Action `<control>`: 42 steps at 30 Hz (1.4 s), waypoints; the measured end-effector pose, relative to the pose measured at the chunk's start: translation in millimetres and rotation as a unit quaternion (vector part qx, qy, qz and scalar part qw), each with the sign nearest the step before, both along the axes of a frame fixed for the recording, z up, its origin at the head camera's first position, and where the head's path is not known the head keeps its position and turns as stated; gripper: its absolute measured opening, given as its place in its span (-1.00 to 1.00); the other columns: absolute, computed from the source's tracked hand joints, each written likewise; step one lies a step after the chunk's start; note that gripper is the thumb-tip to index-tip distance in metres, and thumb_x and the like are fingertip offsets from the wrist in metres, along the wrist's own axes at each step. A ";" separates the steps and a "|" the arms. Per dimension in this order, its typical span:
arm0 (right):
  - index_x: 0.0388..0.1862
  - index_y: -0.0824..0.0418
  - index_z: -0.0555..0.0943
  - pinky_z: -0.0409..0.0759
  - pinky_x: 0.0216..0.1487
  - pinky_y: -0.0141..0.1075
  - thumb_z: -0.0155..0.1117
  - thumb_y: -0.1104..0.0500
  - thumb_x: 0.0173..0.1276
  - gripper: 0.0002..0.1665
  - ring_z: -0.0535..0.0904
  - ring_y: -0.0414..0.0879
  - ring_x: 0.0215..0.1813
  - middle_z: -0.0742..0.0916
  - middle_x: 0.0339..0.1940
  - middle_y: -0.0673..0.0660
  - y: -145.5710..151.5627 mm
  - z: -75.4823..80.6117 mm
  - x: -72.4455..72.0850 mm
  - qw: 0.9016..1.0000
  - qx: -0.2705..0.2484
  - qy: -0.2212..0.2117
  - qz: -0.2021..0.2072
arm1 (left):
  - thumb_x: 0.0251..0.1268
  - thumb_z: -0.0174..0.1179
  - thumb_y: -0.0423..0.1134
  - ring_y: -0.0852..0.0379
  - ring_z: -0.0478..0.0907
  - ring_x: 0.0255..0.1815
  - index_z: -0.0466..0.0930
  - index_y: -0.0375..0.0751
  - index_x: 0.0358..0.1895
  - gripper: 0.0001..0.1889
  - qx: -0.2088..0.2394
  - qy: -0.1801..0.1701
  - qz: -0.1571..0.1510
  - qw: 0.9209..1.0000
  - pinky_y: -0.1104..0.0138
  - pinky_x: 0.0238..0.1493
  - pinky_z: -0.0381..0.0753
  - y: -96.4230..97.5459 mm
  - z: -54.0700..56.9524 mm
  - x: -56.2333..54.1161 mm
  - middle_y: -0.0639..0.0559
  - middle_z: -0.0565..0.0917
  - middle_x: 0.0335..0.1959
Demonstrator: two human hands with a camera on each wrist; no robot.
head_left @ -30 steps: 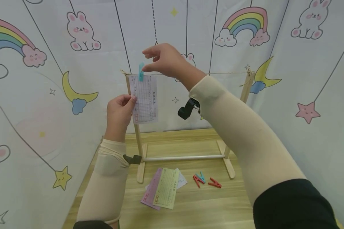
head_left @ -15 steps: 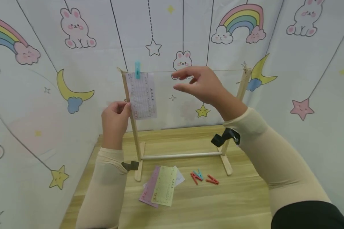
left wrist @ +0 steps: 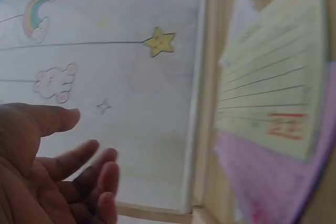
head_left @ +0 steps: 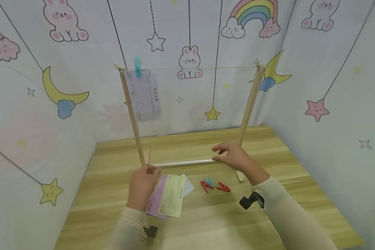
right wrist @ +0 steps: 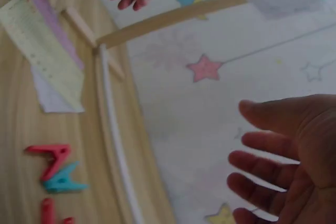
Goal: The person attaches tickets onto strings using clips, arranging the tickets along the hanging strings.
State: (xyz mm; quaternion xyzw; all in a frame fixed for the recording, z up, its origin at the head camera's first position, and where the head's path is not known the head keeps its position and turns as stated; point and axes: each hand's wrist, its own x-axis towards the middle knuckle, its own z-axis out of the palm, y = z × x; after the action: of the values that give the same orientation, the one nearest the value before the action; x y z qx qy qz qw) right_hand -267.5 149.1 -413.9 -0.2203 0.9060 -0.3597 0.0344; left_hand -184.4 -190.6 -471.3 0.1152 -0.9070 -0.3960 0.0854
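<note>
My left hand (head_left: pixel 143 184) hovers over the left side of the table, near a fanned stack of paper slips. On top of that stack lies a yellow slip (head_left: pixel 172 196), with a purple slip (head_left: pixel 156 198) and a white slip (head_left: pixel 188 187) partly hidden beneath. My right hand (head_left: pixel 235 158) is above the table at the right, fingers loosely bent and holding nothing. Below and left of it lie two red clothespins (head_left: pixel 224 186) and a blue clothespin (head_left: pixel 209 181). A printed white slip (head_left: pixel 145 95) hangs from the string, held by a light blue clothespin (head_left: pixel 138 67).
A wooden stand carries the thin string (head_left: pixel 200 68) between its left post (head_left: pixel 132 114) and right post (head_left: pixel 250 104). A white rod (head_left: pixel 181 163) joins the feet low down. Behind the wooden table (head_left: pixel 222 222) hangs a cloth printed with rabbits and stars.
My left hand has let go of the hanging slip and come down toward the stack. The right hand has left the clothespin on the string, moving right and down. The view has tilted downward.
</note>
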 end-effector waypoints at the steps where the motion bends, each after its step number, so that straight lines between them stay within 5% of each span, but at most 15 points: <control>1: 0.19 0.18 0.72 0.65 0.09 0.04 0.47 0.04 0.40 -0.55 0.65 0.08 0.13 0.76 0.15 0.14 2.8 -16.6 0.2 1.000 0.024 -0.004 -0.002 | 0.43 0.30 0.05 -0.17 0.69 -0.04 0.69 -0.25 0.11 -0.56 -0.020 -0.019 -0.020 0.999 -0.04 -0.05 0.69 4.1 -9.7 1.8 -0.18 0.76 -0.03; 7: 0.05 0.32 0.74 0.66 0.09 0.04 0.56 0.09 0.26 -0.54 0.70 0.11 0.02 0.79 -0.01 0.20 11.4 -101.7 5.3 0.994 0.103 -0.029 -0.035 | 0.08 0.56 0.05 -0.16 0.66 -0.25 0.65 -0.45 -0.01 -0.37 -0.105 -0.087 -0.080 0.987 -0.01 -0.19 0.69 20.2 -46.6 5.8 -0.27 0.71 -0.19; 12: -0.16 0.25 0.78 0.65 0.05 0.00 0.62 0.07 0.21 -0.67 0.67 -0.01 -0.09 0.76 -0.20 0.08 12.6 -134.6 11.8 0.994 0.089 -0.022 -0.058 | -0.15 0.66 0.06 -0.11 0.46 -0.32 0.58 -0.45 -0.07 -0.28 -0.137 -0.107 -0.073 0.982 0.02 -0.25 0.56 26.7 -56.0 6.3 -0.20 0.53 -0.30; 19: -0.33 0.23 0.74 0.63 -0.07 -0.07 0.63 0.16 0.16 -0.77 0.60 -0.09 -0.23 0.68 -0.34 0.03 11.4 -141.8 20.3 0.993 0.091 -0.001 -0.077 | -0.16 0.67 -0.02 -0.16 0.51 -0.26 0.57 -0.46 0.01 -0.26 -0.126 -0.122 -0.062 0.983 -0.11 -0.17 0.59 30.2 -58.9 5.1 -0.22 0.55 -0.24; 27: -0.20 0.26 0.76 0.60 -0.12 -0.11 0.66 0.15 0.12 -0.67 0.54 -0.12 -0.27 0.65 -0.36 0.02 10.9 -142.4 25.1 0.993 0.083 0.011 -0.080 | -0.03 0.62 -0.13 0.02 0.49 -0.49 0.57 -0.34 -0.27 -0.55 -0.108 -0.131 -0.089 0.981 0.21 -0.48 0.53 32.2 -63.9 4.2 -0.05 0.53 -0.46; 35: -0.10 0.30 0.75 0.62 -0.09 -0.08 0.65 0.14 0.12 -0.59 0.55 -0.11 -0.26 0.64 -0.33 0.04 10.1 -141.6 24.9 0.993 0.086 0.010 -0.082 | -0.07 0.63 -0.16 -0.13 0.45 -0.33 0.56 -0.42 -0.19 -0.48 -0.141 -0.112 -0.071 0.981 0.02 -0.33 0.57 37.7 -64.4 0.2 -0.21 0.49 -0.31; 42: -0.10 0.28 0.75 0.65 -0.05 -0.04 0.65 0.12 0.11 -0.58 0.62 -0.07 -0.21 0.68 -0.29 0.06 9.1 -145.9 25.5 0.992 0.089 0.022 -0.082 | -0.08 0.64 -0.21 -0.04 0.51 -0.44 0.58 -0.39 -0.22 -0.54 -0.112 -0.134 -0.061 0.983 0.04 -0.34 0.55 33.2 -62.1 -2.1 -0.08 0.57 -0.45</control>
State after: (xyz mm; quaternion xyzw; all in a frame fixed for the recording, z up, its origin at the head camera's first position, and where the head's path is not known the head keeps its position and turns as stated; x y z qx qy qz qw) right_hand -242.0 158.2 -559.8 -0.1491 0.9500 -0.2742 0.0040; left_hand -186.5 -157.4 -533.4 0.1015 -0.9541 -0.2774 -0.0493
